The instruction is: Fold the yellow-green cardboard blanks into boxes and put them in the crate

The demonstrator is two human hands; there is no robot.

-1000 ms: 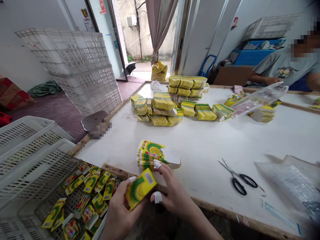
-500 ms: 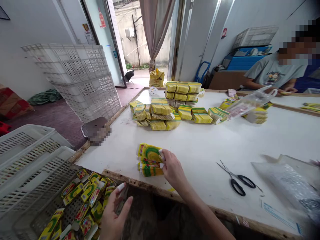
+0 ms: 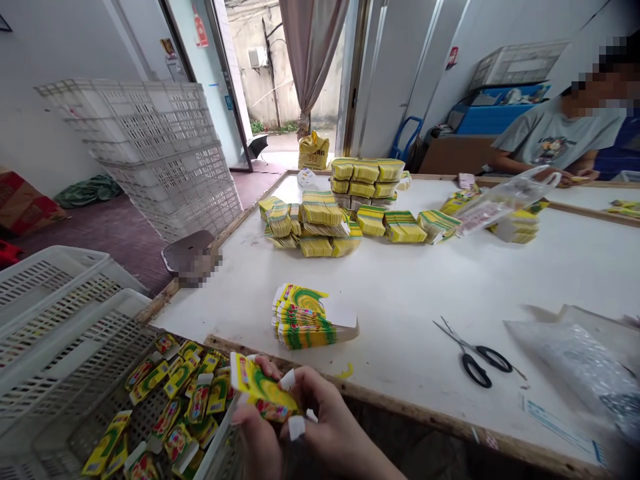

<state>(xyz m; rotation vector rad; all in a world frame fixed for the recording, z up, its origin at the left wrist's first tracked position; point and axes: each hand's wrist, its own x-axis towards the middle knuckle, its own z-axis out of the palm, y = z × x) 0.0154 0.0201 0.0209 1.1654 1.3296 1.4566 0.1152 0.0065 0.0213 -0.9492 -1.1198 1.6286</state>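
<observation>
Grasping a tilted yellow-and-green carton (image 3: 264,388) low in front

Facing a white-topped table (image 3: 410,287), with its near wooden edge just beyond both hands. Having, to the left of the left hand (image 3: 257,445), a white plastic crate (image 3: 120,333) with loose folded cartons (image 3: 197,399) in it. Looking out, well ahead of both hands, on piled carton bundles (image 3: 323,210).

Entering from the lower right with the right hand (image 3: 325,413), with fingers curled toward the left hand. Placing index finger and thumb at the carton's right end, one on the far side and one on the near, seemingly touching; cannot tell whether gripping. Clasping the carton in the left hand, with thumb along the near side and fingertips bent over the far side.

Seeing just ahead of both hands, apart from them, a fanned stack of flat cartons (image 3: 305,320) on the table. Noting black-handled scissors (image 3: 473,353) well to the right of the right hand, with blades pointing away.

Holding the carton inside the left hand and just left of the right, with printed face up and a white edge farthest from the right hand. Wearing white wraps (image 3: 297,427) on right thumb and index finger. Spotting a yellow scrap (image 3: 345,371) just beyond the right hand.
</observation>
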